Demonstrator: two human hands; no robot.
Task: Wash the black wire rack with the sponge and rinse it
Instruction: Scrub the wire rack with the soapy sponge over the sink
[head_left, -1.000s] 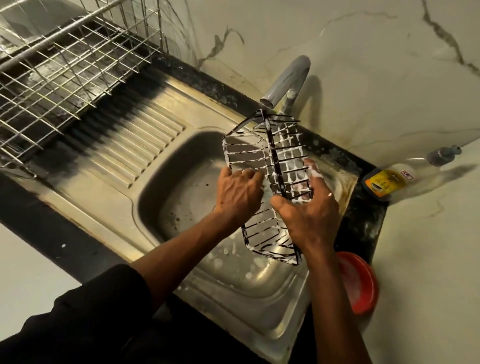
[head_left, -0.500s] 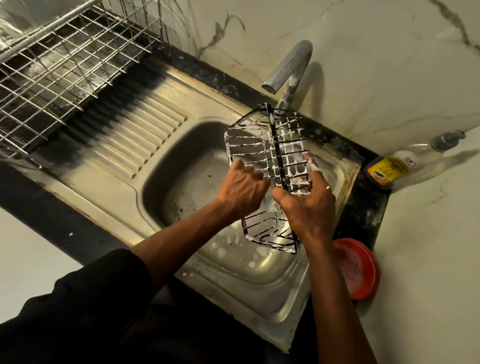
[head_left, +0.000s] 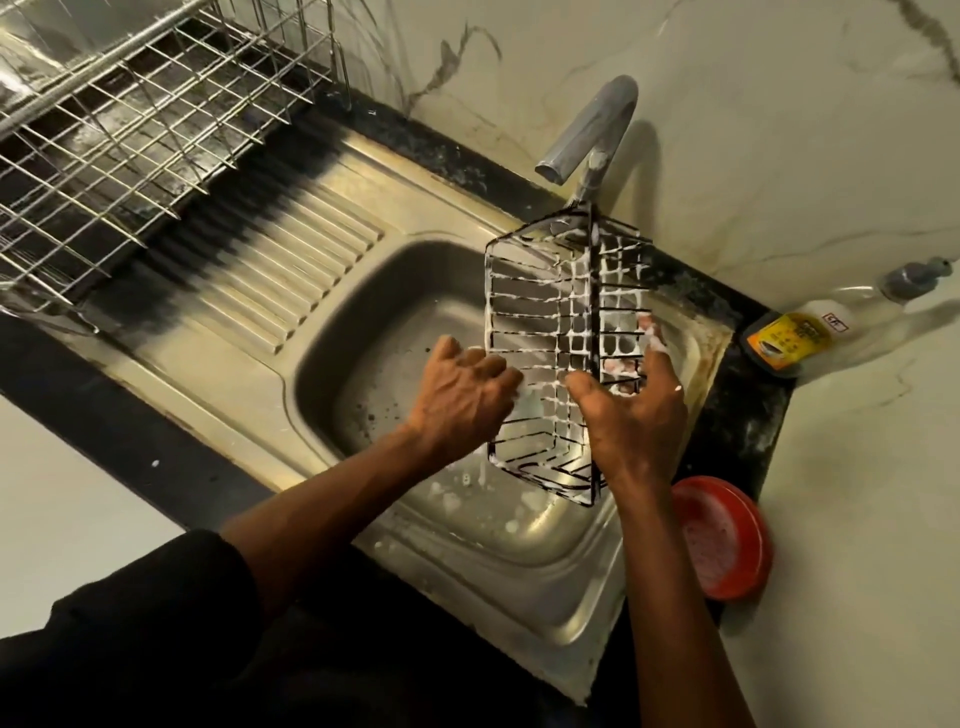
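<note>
The black wire rack (head_left: 540, 291) stands on end over the sink basin (head_left: 363, 322), with white foam on many of its wires. My left hand (head_left: 457, 400) grips the rack's left side at mid height. My right hand (head_left: 634, 421) has its thumb on the front of the centre bar. Its fingers reach behind the wires and press a pinkish, foamy sponge (head_left: 621, 364) against them. The sponge shows only through the grid. The rack's top reaches just under the faucet spout (head_left: 592, 130), from which no water is running.
A steel dish-drying rack (head_left: 130, 130) sits at the upper left, above the ribbed drainboard (head_left: 291, 244). A red round dish (head_left: 722, 540) lies on the counter right of the sink. A pump soap bottle (head_left: 800, 332) stands in the corner. Foam spots dot the sink's near rim.
The rack and both hands stay in nearly the same place over the basin. My left hand has slipped slightly lower on the rack's left side. The view has shifted a little.
</note>
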